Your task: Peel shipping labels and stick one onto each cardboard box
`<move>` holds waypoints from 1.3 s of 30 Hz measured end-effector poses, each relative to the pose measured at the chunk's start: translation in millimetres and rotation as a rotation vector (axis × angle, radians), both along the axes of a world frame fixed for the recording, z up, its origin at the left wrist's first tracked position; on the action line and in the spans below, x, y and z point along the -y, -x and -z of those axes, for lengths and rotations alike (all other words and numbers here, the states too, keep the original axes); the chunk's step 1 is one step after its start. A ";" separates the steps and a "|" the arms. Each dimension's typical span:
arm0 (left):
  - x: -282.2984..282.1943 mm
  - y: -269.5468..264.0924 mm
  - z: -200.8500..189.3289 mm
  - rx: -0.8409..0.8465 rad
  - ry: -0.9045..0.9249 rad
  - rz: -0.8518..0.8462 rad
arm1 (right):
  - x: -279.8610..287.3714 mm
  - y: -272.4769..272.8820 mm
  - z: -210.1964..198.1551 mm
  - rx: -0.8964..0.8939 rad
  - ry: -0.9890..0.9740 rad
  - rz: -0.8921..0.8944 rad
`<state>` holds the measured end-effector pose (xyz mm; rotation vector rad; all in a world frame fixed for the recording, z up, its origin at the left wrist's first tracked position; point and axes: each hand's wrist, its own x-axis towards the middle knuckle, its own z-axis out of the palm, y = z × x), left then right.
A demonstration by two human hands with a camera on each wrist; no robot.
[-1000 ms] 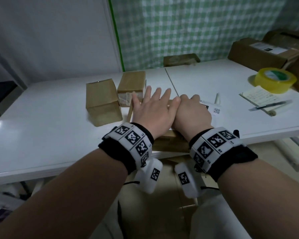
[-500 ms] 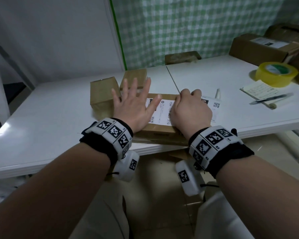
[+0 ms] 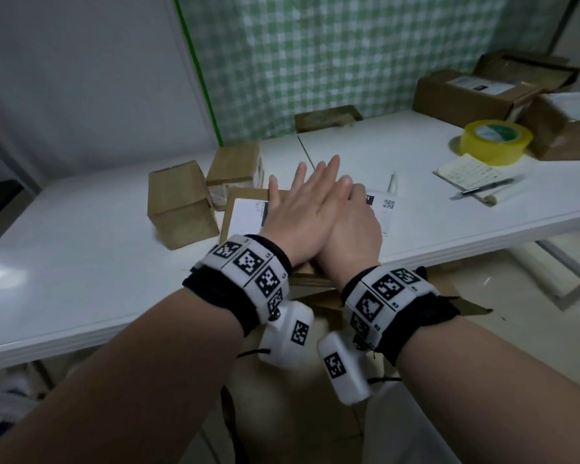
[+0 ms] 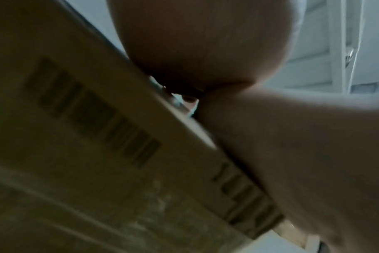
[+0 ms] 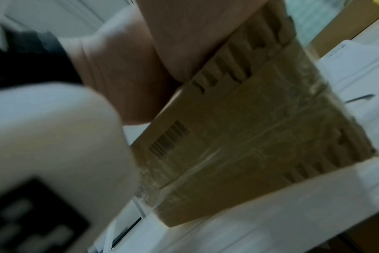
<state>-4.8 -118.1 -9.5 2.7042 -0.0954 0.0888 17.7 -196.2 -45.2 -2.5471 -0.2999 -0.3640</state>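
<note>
- The left hand (image 3: 302, 212) lay flat with its fingers (image 3: 329, 169) straight and slightly spread, palm down over the white rectangular shipping label (image 3: 248, 216) on the flat brown cardboard box (image 3: 230, 209) at the near edge of the white table (image 3: 64, 256).
- The label's bare left part showed to the left of the thumb; the rest of it ran under the palm and fingers.
- The right hand (image 3: 352, 229) sat just right of the left, partly under it, knuckles up and fingers curled down onto the box top (what the fingertips touched, and whether they pinched anything, could not be told).
- A second white sheet with a small QR code (image 3: 384, 209) lay on the table just right of the right hand's knuckles, touching or nearly touching the box.
- In the left wrist view the side of the box (image 4: 97, 154) filled the frame under the heel of the hand, with a blurred printed barcode on it.
- The right wrist view showed the same box (image 5: 260, 137) from its taped side, the palm resting on its upper edge.
- Two small upright brown cardboard boxes (image 3: 181, 205) stood beyond and left of the left thumb.
- A roll of yellow tape (image 3: 494, 142) and a notepad with a pen (image 3: 472, 175) lay well right of the fingers.
</note>
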 end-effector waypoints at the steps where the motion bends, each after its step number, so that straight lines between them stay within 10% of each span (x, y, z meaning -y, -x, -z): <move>1: -4.5 -1.7 1.6 -0.001 -0.018 -0.005 | 0.7 -1.0 -0.3 0.017 0.032 0.006; 12: -62.3 -7.9 6.3 -0.071 -0.313 -0.161 | -6.7 -8.5 -11.1 -0.021 0.088 0.031; 29: -106.1 2.4 16.7 -0.141 0.219 -0.222 | -50.0 -5.6 -27.2 -0.209 0.464 -0.323; 39: -112.3 -0.3 6.0 -0.307 -0.022 -0.114 | -9.2 -28.4 -24.7 -0.352 0.403 -0.104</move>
